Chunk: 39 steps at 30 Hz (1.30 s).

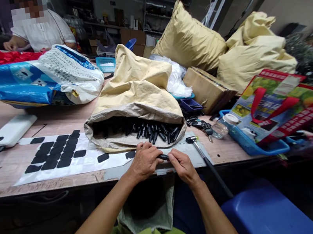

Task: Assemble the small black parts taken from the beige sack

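Between my two hands, at the table's front edge, is a slim black tube-like piece [163, 157]. My left hand [145, 161] is closed on its left end, and my right hand [182, 165] pinches the right end. Just beyond them lies a cream cloth sack [138, 96], its mouth facing me, with many similar black pieces [154, 131] inside. Left of my hands, a white sheet [26, 178] carries rows of black rounded patches [56, 150]. A hammer [202, 153] rests right of my right hand, its handle over the edge.
A white power bank [10, 131] with a cable and a blue-white bag [34, 79] lie on the left. Rightward are keys [209, 132], a blue basket [247, 146] with a red bag [279, 101], and a wooden box [207, 85]. A blue stool [269, 210] stands below. Another person [44, 30] sits across.
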Tool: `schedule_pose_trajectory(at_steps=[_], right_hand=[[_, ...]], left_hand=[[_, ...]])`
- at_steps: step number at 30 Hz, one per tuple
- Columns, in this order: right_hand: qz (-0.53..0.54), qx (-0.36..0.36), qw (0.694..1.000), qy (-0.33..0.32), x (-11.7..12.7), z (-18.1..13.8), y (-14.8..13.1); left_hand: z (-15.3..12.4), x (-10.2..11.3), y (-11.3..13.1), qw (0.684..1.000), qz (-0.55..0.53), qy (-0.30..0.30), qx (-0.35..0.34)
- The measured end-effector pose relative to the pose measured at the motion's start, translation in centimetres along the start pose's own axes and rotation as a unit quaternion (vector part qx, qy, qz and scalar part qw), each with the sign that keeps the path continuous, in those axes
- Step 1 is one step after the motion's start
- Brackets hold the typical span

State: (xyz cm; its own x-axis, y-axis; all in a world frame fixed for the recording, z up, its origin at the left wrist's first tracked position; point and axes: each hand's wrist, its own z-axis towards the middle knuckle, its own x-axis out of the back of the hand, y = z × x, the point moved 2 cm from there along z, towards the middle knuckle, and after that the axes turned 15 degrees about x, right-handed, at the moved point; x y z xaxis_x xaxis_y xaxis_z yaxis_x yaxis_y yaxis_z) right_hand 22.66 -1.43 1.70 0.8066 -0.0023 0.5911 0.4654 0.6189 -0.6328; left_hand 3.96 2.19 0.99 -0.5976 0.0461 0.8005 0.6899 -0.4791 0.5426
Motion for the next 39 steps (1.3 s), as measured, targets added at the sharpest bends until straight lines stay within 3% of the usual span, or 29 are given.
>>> schedule_pose_trajectory(at_steps=[6, 10, 14, 16, 18, 20, 22, 25, 28, 31, 34, 39], right_hand=[[0.019, -0.016, 1.0, -0.001, -0.2, 0.1, 0.0], [0.002, -0.008, 1.0, 0.01, -0.2, 0.3, -0.2], [-0.093, -0.025, 0.994, 0.045, 2.0, -0.3, 0.1], [-0.21, -0.057, 0.972, 0.094, 4.2, -1.2, 0.9], [-0.354, -0.132, 0.918, 0.12, 6.5, -2.4, 2.0], [-0.424, -0.225, 0.874, 0.077, 8.1, -3.8, 3.3], [-0.429, -0.271, 0.861, 0.026, 9.0, -4.8, 4.3], [-0.416, -0.252, 0.873, 0.026, 9.2, -5.7, 4.5], [-0.406, -0.2, 0.882, 0.128, 8.4, -6.1, 2.9], [-0.28, -0.187, 0.923, 0.188, 6.2, -6.2, 0.3], [-0.151, -0.159, 0.963, 0.155, 3.3, -5.5, -2.4], [-0.151, -0.075, 0.983, 0.074, 0.6, -3.9, -5.1]], left_hand=[[0.1, 0.0, -0.1, 0.999, -0.031, -0.015, 0.007], [0.1, 0.3, 0.0, 0.998, -0.038, 0.019, 0.039], [0.2, 0.2, -0.3, 0.994, -0.033, 0.051, 0.094], [0.2, 0.1, -0.4, 0.992, -0.023, 0.056, 0.111], [0.2, 0.0, -0.4, 0.991, -0.017, 0.06, 0.117], [0.2, -0.1, -0.4, 0.991, -0.017, 0.061, 0.115], [0.3, -0.1, -0.4, 0.992, -0.019, 0.054, 0.108], [0.3, -0.2, -0.6, 0.994, -0.024, 0.034, 0.101], [0.4, -0.2, -0.7, 0.994, -0.028, 0.024, 0.103], [0.5, -0.1, -0.7, 0.994, -0.035, 0.014, 0.107], [0.7, 0.0, -0.7, 0.991, -0.039, 0.004, 0.125], [0.8, 0.2, -0.7, 0.989, -0.042, -0.007, 0.144]])
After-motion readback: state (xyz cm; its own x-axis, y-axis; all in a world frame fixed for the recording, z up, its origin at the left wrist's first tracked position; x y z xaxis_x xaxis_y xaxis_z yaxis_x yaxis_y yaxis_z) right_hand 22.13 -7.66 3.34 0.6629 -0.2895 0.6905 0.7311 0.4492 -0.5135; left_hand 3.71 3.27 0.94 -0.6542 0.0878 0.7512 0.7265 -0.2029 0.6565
